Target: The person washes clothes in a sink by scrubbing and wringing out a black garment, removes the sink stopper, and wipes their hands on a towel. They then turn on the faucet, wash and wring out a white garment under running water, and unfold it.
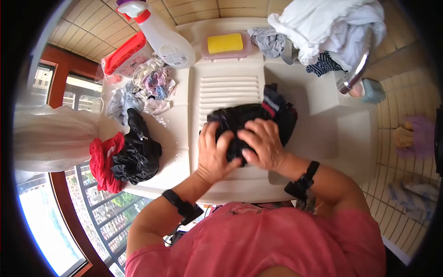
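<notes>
Pressing on dark garment (244,115), L hand (214,154) & R hand (266,147), at near end of ridged washboard (229,91); prob. scrub step. Fingers (210,134) bent, spread apart; grip can't tell. Next prob. needs garment bunched firmly, then rubbed vs. ridges.

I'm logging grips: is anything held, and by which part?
The left hand and right hand touch the near part of the black garment; whether either grips it cannot be told.
</notes>
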### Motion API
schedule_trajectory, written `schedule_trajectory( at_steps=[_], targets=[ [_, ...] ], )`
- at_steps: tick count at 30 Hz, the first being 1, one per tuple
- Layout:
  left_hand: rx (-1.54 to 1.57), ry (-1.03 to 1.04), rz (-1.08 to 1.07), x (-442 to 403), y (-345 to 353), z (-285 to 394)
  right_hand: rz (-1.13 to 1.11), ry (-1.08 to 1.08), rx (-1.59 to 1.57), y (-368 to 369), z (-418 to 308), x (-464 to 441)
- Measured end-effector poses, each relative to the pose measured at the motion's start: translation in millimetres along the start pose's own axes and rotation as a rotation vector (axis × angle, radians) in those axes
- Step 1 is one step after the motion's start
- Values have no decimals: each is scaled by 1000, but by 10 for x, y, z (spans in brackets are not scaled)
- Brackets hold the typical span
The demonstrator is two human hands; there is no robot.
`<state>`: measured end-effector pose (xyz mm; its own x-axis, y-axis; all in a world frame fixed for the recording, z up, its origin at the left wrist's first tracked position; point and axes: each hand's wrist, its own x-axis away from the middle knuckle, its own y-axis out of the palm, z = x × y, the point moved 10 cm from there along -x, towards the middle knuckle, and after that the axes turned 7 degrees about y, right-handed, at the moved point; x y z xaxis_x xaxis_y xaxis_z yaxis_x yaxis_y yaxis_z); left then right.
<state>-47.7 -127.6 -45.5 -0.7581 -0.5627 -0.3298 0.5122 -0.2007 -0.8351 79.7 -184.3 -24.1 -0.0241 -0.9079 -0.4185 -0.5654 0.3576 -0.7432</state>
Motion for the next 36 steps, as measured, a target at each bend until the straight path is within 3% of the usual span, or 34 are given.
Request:
schedule_trajectory(
  at_steps=[5, 7, 15, 17, 22, 23, 26, 27, 29, 30, 33, 35, 36],
  targets=[
    [29, 60, 54, -218, 224, -161, -47, 8, -41, 213, 182, -148],
    [94, 94, -96, -374, 317, -214, -107, 42, -96, 300, 293, -271],
    [172, 95, -117, -777, 336, -349, -148, 124, -161, 448, 598, -576],
    [166, 54, -66, -818, 327, -411, -99, 182, -173, 407, 664, -692],
    [38, -283, -266, -902, 409, -540, -71, 398, -101, 436, 925, -755],
    [16, -320, -305, -905, 431, -578, -62, 463, -219, 408, 1002, -707],
    [348, -509, -284, -627, 352, -684, -7, 396, -379, 148, 1088, -574],
    [343, -501, -282, -499, 253, -621, 120, 360, -359, -124, 1042, -465],
    [253, -273, -303, -301, 104, -248, 147, 326, -295, -421, 1042, -209],
    [173, -278, -339, -229, 117, -185, 2, 362, -253, -404, 1074, -43],
    [192, -406, -291, -182, 148, -52, -134, 331, -100, -551, 584, 272],
    [363, -508, -279, -159, 310, -10, -223, 326, -73, -414, 333, 482],
    [628, -673, -334, -140, 383, 165, -143, 362, -43, -385, 356, 564]
  ],
)
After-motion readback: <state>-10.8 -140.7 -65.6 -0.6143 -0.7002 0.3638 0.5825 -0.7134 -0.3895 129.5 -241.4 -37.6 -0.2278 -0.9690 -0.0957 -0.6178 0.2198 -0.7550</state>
